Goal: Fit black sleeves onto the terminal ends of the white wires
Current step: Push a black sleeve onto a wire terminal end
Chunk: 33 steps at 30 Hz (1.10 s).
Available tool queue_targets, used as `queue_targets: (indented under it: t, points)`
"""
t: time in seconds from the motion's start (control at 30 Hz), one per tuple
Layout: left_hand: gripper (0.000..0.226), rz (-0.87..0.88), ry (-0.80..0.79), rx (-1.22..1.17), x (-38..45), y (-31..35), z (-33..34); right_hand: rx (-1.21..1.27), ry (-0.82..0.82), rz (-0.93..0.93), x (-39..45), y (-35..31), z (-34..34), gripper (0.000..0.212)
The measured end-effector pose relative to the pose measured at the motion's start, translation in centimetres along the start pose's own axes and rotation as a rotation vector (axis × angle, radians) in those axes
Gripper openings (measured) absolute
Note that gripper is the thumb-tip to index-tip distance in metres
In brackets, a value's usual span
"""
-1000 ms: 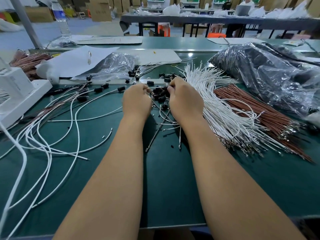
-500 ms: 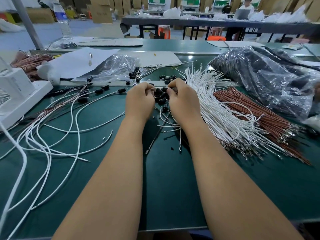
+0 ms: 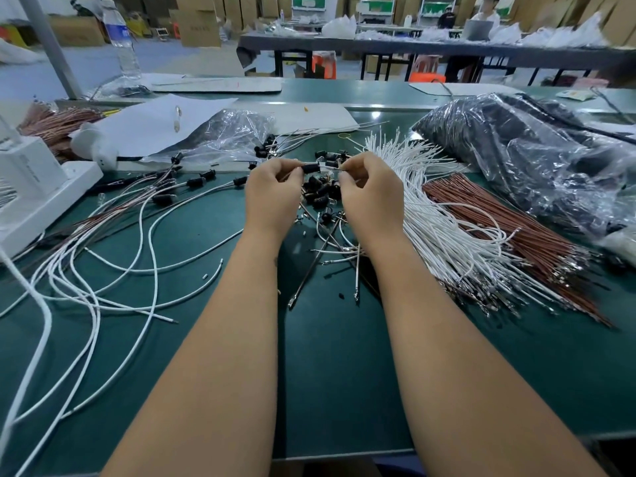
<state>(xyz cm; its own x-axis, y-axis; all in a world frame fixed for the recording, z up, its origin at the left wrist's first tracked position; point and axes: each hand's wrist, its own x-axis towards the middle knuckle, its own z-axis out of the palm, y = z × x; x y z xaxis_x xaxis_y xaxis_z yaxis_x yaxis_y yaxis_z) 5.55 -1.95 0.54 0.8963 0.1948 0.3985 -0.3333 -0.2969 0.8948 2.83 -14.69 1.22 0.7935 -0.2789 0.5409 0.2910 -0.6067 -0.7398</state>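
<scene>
My left hand (image 3: pixel 273 194) pinches a small black sleeve (image 3: pixel 309 168) at its fingertips, held above the green table (image 3: pixel 330 373). My right hand (image 3: pixel 371 192) pinches a thin wire end (image 3: pixel 339 169) just right of the sleeve, its tip close to the sleeve's mouth. Below and between the hands lies a heap of loose black sleeves (image 3: pixel 321 194). A fanned bundle of white wires (image 3: pixel 433 218) lies right of my right hand. Long white wires with black sleeves fitted (image 3: pixel 196 182) trail across the left of the table.
Brown wires (image 3: pixel 509 228) lie beside the white bundle. A large plastic bag of dark parts (image 3: pixel 537 156) fills the back right. A white device (image 3: pixel 31 187) stands at the left edge. A clear bag (image 3: pixel 227 136), paper sheets (image 3: pixel 148 122) and a water bottle (image 3: pixel 122 43) sit behind.
Both hands have risen off the sleeve heap and drawn slightly apart. The left now holds a black sleeve up, with the right holding a wire end to it.
</scene>
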Motion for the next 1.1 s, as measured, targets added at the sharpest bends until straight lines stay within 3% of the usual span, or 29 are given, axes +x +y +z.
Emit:
queue_targets:
  t: [0.5,0.9,1.1]
  points:
    - [0.009,0.002,-0.003,-0.046,-0.1,-0.3,-0.3,0.007,-0.034,-0.052,0.1,0.3,-0.1,0.012]
    - [0.012,0.162,-0.088,0.05,-0.8,0.5,0.0,-0.054,-0.047,-0.086,-0.2,0.3,-0.2,0.013]
    - [0.013,0.157,-0.104,-0.045,-0.8,1.2,-0.2,-0.06,-0.039,-0.093,-0.1,0.1,-0.3,0.013]
